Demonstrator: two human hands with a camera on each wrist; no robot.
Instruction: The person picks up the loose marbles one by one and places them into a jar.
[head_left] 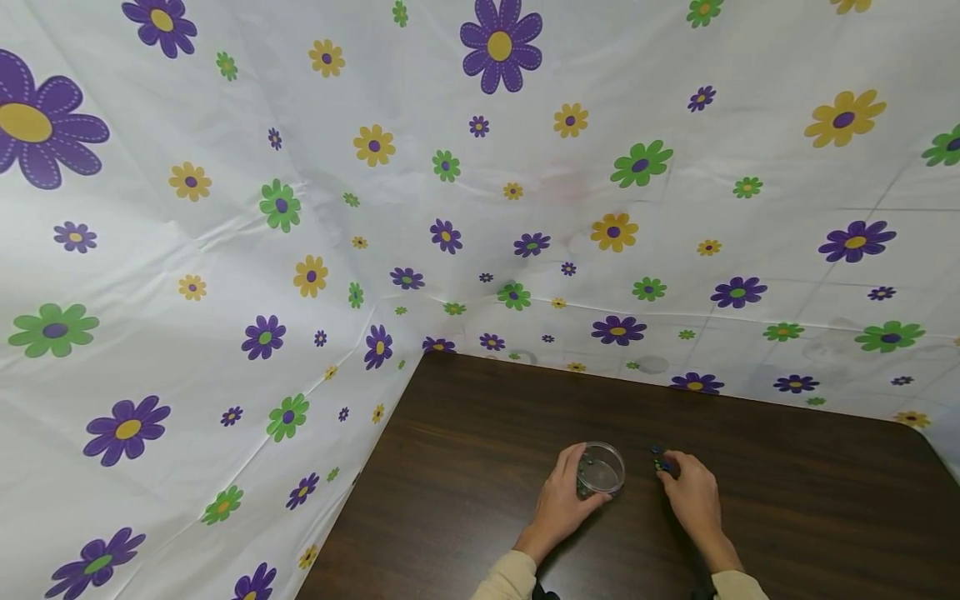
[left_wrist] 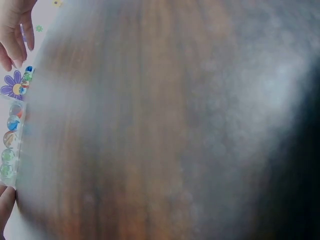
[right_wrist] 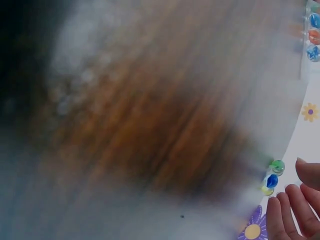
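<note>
Clear dish (head_left: 602,477): sitting on the brown table (head_left: 427,483), glass marbles (left_wrist: 10,139) lying inside it.
Left hand (head_left: 561,504): gripping the dish at its left side, thumb and fingers curling round the wall.
Loose marbles (right_wrist: 272,181): lying clustered on the table, right of the dish.
Right hand (head_left: 693,496): hovering right of the dish, fingers relaxing apart from the thumb, just beside the loose marbles.
Flowered sheet (head_left: 420,208): hanging behind and left of the dish.

Wall sheet (head_left: 427,75): white ground, daisies (head_left: 499,47) in purple, yellow, green; biggest purple ones with pale dashed petal outlines, yellow centres. Tabletop (head_left: 442,458): dark brown wood grain. Sleeves (head_left: 510,577): pale cream-yellow. Dish (head_left: 623,472): colourless, see-through. Marbles in dish (left_wrist: 13,123): clear, blue, orange, green swirls. Loose marbles (right_wrist: 272,181): green, blue, yellow.
</note>
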